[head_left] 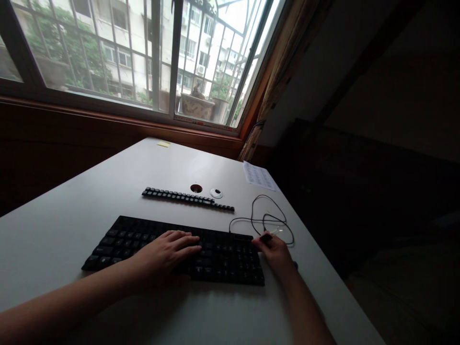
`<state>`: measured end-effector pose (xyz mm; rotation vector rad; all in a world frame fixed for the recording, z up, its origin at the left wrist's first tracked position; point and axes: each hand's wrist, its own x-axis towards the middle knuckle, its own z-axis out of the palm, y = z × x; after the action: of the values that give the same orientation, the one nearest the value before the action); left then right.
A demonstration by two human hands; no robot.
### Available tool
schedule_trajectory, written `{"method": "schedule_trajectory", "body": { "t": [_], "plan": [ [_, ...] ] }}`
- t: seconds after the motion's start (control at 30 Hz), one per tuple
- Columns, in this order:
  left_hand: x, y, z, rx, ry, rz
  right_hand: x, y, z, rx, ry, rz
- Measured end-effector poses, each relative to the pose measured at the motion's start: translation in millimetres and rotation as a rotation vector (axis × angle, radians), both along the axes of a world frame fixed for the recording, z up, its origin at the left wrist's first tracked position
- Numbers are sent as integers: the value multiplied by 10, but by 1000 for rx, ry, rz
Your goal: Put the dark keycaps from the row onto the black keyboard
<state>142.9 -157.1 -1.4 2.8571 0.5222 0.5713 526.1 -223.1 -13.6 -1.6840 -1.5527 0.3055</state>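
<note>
The left hand (pixel 167 249) lies palm down on the black keyboard (pixel 226 263), fingers loosely spread across its keys; the right hand (pixel 278 254), by the keyboard's upper right corner, pinches a small dark tool (pixel 266 237) with thin pale prongs. Rows of black keycaps (pixel 179 195) stand beyond on the white table (pixel 108 187). Pale key legends and the printed sheet (pixel 261 176) (dense lines, far right) are too small to read.

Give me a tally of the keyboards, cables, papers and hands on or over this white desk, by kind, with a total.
Keyboard: 1
Cable: 1
Papers: 2 (yellow slip, printed sheet)
Hands: 2 (left hand, right hand)
Total: 6
</note>
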Motion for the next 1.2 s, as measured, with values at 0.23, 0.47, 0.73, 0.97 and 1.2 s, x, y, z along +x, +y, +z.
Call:
{"method": "schedule_trajectory", "body": {
  "t": [0.23,0.47,0.73,0.97,1.2],
  "plan": [
    [21,0,42,2,67,4,-44,-7,146,3,-231,103],
    [13,11,15,-8,40,4,-38,-17,141,-31,-139,79],
    [17,13,13,-37,41,3,-8,10,26,-16,75,-14],
    [15,5,30,-55,7,1,-13,11,7,-1,-94,7],
    [19,21,8,-48,32,0,-119,-36,174,26,-440,144]
  ]
}}
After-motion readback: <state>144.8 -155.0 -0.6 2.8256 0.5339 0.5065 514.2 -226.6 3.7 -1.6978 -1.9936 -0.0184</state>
